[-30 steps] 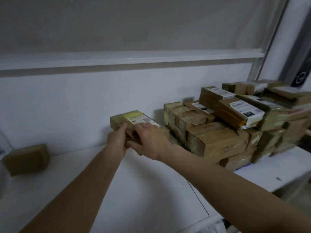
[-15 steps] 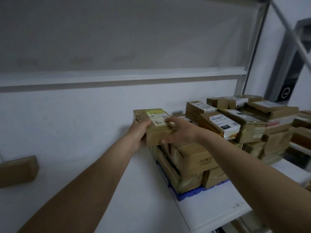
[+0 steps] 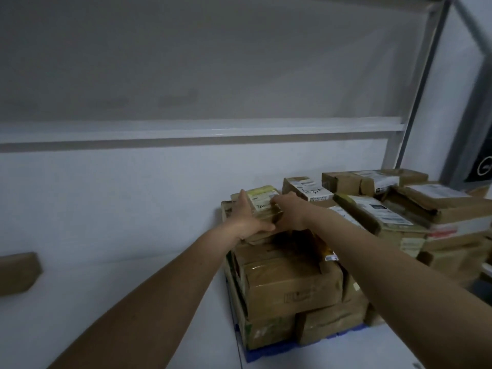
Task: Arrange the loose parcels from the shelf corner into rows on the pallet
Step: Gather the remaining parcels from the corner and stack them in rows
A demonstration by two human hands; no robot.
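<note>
Both hands, left hand [image 3: 246, 218] and right hand [image 3: 288, 213], grip a small brown cardboard parcel with a yellow-green label [image 3: 259, 202], setting it atop the stacked boxes on the blue plastic pallet [image 3: 269, 352]. Most parcels look stacked; one brown box [image 3: 18, 274] waits, well apart, at the left.

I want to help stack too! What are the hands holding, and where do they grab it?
A small yellow-labelled parcel, at the top of the stack. The left hand grips its left side, the right hand its right side.
</note>
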